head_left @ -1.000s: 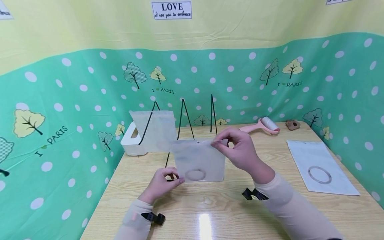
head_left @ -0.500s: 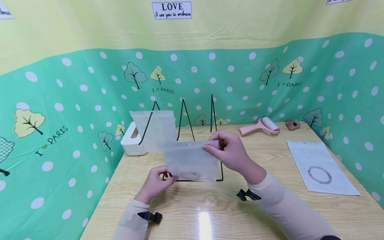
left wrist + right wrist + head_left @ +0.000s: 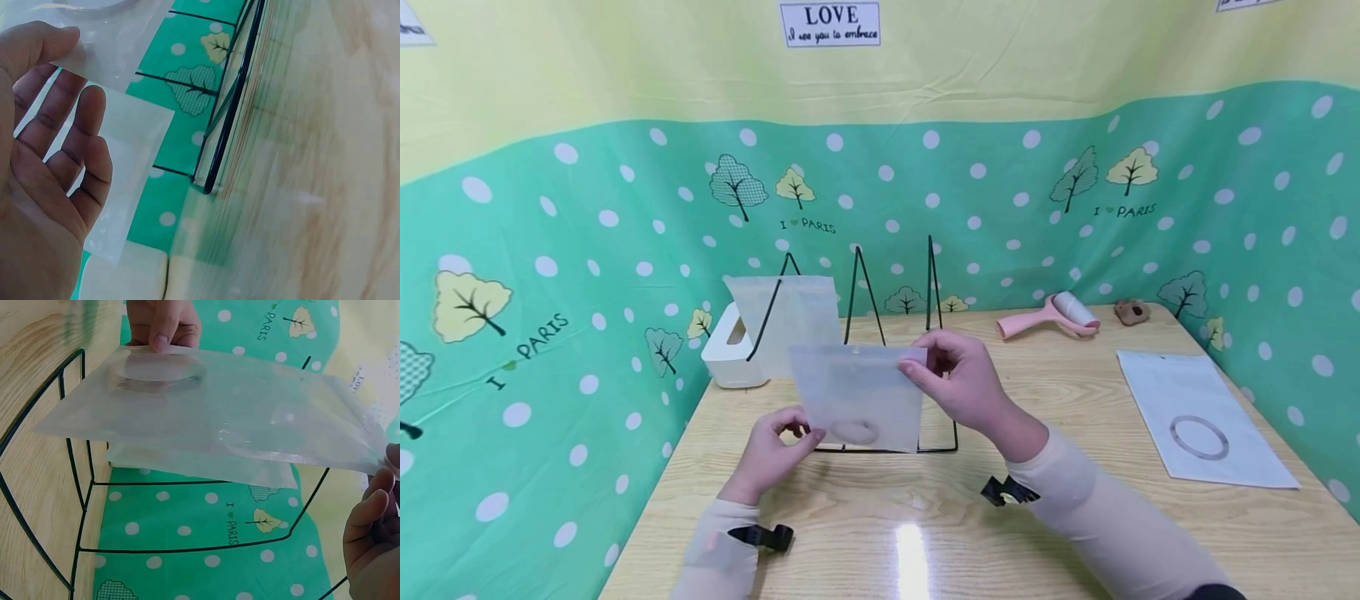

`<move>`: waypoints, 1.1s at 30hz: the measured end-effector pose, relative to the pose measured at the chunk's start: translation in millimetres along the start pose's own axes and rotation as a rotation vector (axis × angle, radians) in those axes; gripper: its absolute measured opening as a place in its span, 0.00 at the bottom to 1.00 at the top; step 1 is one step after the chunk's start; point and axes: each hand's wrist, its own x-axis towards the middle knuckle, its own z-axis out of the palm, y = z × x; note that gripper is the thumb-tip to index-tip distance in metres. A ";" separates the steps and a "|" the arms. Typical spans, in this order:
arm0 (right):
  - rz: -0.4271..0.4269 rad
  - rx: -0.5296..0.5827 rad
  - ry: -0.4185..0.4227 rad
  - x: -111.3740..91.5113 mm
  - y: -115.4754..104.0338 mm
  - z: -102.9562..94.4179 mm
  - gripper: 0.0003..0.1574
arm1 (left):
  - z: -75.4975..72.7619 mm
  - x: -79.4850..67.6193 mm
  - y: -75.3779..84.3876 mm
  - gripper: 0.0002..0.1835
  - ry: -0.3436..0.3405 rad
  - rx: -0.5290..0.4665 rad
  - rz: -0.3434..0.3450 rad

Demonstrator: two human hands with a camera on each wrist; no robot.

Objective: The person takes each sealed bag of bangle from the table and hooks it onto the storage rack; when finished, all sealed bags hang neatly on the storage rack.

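Shifted left since a second ago, along with both hands, a translucent bag is held up across the front of a black wire rack. A ring shows through its film near the bottom. The left hand pinches its lower left corner, and the right hand pinches its upper right corner. Its lower edge overlaps the rack's front rail; whether they touch, I cannot tell. A second bag leans in the rack's left section, a wire crossing before it, and partly hides a white box. Wooden tabletop separates the rack from a flat bag near the right edge, which shows another ring. Farther back lie a pink roller and a small brown object, before the dotted curtain.
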 end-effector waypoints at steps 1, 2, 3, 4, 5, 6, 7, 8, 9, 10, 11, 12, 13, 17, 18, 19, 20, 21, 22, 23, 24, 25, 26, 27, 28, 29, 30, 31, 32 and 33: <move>-0.001 0.010 0.001 0.1 0.1 0.8 0.06 | -1.0 0.2 0.8 0.04 0.001 0.001 -0.001; -0.007 0.018 0.003 0.4 0.3 1.8 0.06 | -1.6 0.5 1.3 0.04 0.003 0.000 -0.001; -0.013 0.023 0.005 0.8 0.5 2.7 0.06 | -2.2 0.8 1.9 0.05 0.003 0.002 -0.003; -0.021 0.026 0.006 1.2 1.2 3.6 0.06 | -2.7 0.9 1.7 0.05 0.005 0.007 -0.006; -0.028 0.026 0.008 1.5 1.9 4.6 0.06 | -3.1 1.1 1.7 0.05 0.009 0.013 -0.009; -0.034 0.027 0.009 2.0 2.4 5.7 0.06 | -3.4 1.1 1.9 0.06 0.014 0.018 -0.010; -0.038 0.027 0.009 2.5 3.3 6.7 0.06 | -3.7 1.2 2.7 0.08 0.021 0.022 -0.010; -0.040 0.025 0.010 2.9 3.9 7.6 0.06 | -4.1 1.4 4.0 0.08 0.026 0.024 -0.009; -0.041 0.023 0.011 3.5 4.3 8.5 0.06 | -4.6 1.6 6.3 0.09 0.030 0.024 -0.007; -0.039 0.021 0.011 3.9 4.9 9.2 0.06 | -5.0 1.8 9.1 0.09 0.034 0.022 -0.006; -0.036 0.019 0.010 4.4 5.2 9.8 0.05 | -5.7 2.1 12.7 0.08 0.035 0.018 -0.005; -0.031 0.021 0.009 4.9 5.1 10.4 0.05 | -6.3 2.3 16.8 0.07 0.034 0.014 -0.005; -0.024 0.018 0.010 5.2 4.6 10.6 0.05 | -6.9 2.4 21.0 0.06 0.035 0.010 -0.008; 0.010 0.001 0.019 6.5 6.0 11.0 0.04 | -8.3 2.6 32.4 0.07 0.043 0.004 -0.009; 0.018 -0.004 0.023 6.9 6.6 10.9 0.04 | -8.1 2.7 33.4 0.08 0.048 0.005 -0.009; 0.024 -0.011 0.028 7.3 7.1 10.7 0.05 | -7.9 2.8 33.9 0.09 0.055 0.007 -0.007; 0.030 -0.014 0.032 7.9 8.3 10.5 0.05 | -7.5 3.0 34.0 0.10 0.063 0.010 -0.004; 0.034 -0.019 0.035 8.5 9.6 10.2 0.05 | -7.1 3.1 33.8 0.10 0.072 0.014 -0.003; 0.041 -0.019 0.037 9.2 10.0 10.0 0.05 | -6.7 3.3 33.8 0.10 0.080 0.019 -0.006; 0.048 -0.017 0.038 9.9 10.7 9.7 0.06 | -6.3 3.6 34.0 0.09 0.088 0.026 -0.005; 0.057 -0.014 0.039 10.5 11.2 9.5 0.06 | -5.8 3.9 34.3 0.09 0.097 0.030 -0.009; 0.067 -0.012 0.041 11.2 11.8 9.4 0.07 | -5.5 4.0 34.3 0.08 0.105 0.036 -0.009; 0.075 -0.009 0.041 11.8 12.8 9.3 0.07 | -5.3 4.4 33.9 0.07 0.112 0.040 -0.012; 0.084 -0.005 0.042 12.4 13.7 9.2 0.08 | -5.3 4.7 33.4 0.06 0.118 0.044 -0.017; 0.094 -0.002 0.045 13.0 14.2 9.2 0.09 | -5.3 5.0 32.3 0.05 0.123 0.046 -0.021; 0.099 0.001 0.046 13.7 15.2 9.1 0.09 | -5.0 5.3 29.4 0.04 0.127 0.051 -0.026; 0.104 0.005 0.048 14.3 16.1 9.0 0.09 | -4.7 5.6 25.2 0.03 0.130 0.053 -0.032; 0.105 0.011 0.049 15.0 17.2 9.0 0.09 | -4.5 5.9 20.3 0.03 0.130 0.058 -0.033; 0.107 0.018 0.050 15.8 18.1 9.0 0.09 | -4.2 6.3 14.6 0.03 0.134 0.063 -0.039; 0.106 0.023 0.053 16.7 19.2 9.0 0.09 | -3.9 6.7 8.7 0.03 0.138 0.070 -0.043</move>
